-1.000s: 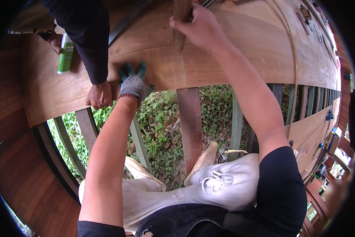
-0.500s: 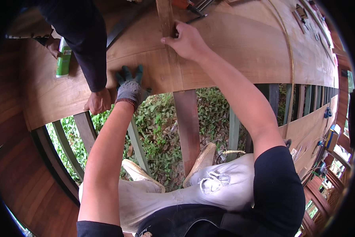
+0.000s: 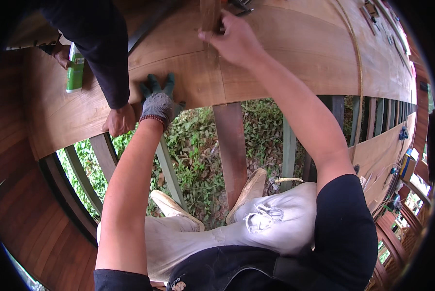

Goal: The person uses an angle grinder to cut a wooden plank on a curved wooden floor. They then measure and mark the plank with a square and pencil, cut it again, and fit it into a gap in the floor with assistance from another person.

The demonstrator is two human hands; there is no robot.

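My left hand (image 3: 158,98), in a grey knit glove with dark green fingers, lies with fingers spread on the brown wooden panel (image 3: 285,68), close to its near edge. Farther off and to the right, my bare right hand (image 3: 234,40) grips a narrow wooden strip (image 3: 210,22) between thumb and fingers. The strip's top runs out of view and its lower end is blurred over the panel. Left of my glove, a co-worker's closed hand (image 3: 120,120) rests at the panel edge. The co-worker's other hand (image 3: 61,56) holds a green and white tube (image 3: 75,70).
Below the panel, spaced joists (image 3: 229,145) leave gaps over leafy ground (image 3: 193,145). My shoes (image 3: 249,194) are among the joists. A dark-red plank wall (image 3: 23,203) stands at left. Another panel (image 3: 377,155) with cables lies at right. Several tools (image 3: 239,8) lie at the far edge.
My right hand and the strip have shifted slightly farther away, the strip's top a little rightward. My left hand stays on the panel. The whole view has tipped slightly.
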